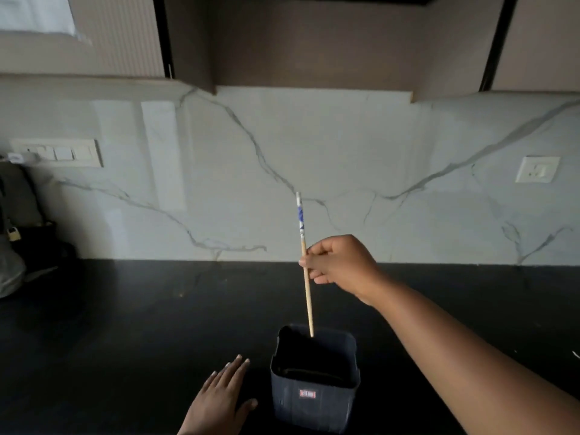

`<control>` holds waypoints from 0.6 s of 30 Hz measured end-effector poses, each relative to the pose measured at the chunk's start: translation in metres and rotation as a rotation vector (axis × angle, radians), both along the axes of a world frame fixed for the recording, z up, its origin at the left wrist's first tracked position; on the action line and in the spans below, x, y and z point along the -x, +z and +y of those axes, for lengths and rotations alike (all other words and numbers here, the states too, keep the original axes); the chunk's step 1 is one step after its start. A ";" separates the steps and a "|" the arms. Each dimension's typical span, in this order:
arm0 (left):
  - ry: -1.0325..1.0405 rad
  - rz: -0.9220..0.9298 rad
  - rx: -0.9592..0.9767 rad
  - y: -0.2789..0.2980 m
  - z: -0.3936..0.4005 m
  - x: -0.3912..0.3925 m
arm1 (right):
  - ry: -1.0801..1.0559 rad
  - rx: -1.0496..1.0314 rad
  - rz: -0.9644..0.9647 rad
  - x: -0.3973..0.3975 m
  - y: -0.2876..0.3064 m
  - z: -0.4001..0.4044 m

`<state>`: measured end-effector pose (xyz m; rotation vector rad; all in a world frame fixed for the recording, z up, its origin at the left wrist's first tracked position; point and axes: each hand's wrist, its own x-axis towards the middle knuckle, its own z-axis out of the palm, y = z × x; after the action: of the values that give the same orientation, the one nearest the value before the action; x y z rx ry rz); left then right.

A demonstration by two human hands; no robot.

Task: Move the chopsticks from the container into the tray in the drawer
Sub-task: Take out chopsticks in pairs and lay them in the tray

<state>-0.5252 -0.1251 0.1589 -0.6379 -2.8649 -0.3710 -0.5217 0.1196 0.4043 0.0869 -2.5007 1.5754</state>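
Right hand (339, 265) pinching, left hand (219, 400) flat

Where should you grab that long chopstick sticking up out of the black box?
Pinch the chopstick on its bare wooden middle, coming from the right side, as the right hand does. It stands nearly upright with its tip at the mouth of the box, so probably lift it straight up.

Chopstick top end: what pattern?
White with blue markings on the chopstick, above a plain wooden shaft; head view.
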 end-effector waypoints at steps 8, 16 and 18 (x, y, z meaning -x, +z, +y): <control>-0.501 0.820 -0.267 0.178 0.032 0.004 | 0.139 0.350 -0.135 -0.021 0.050 -0.005; -0.814 0.976 -0.030 0.244 0.032 -0.011 | 0.221 0.501 -0.162 -0.028 0.047 -0.018; -0.805 0.942 -0.128 0.255 0.031 -0.012 | 0.154 0.507 -0.114 -0.029 0.050 -0.018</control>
<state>-0.5131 -0.0938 0.4138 -1.4423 -1.6071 -0.2430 -0.4932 0.1020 0.4547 0.1230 -2.1296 2.2831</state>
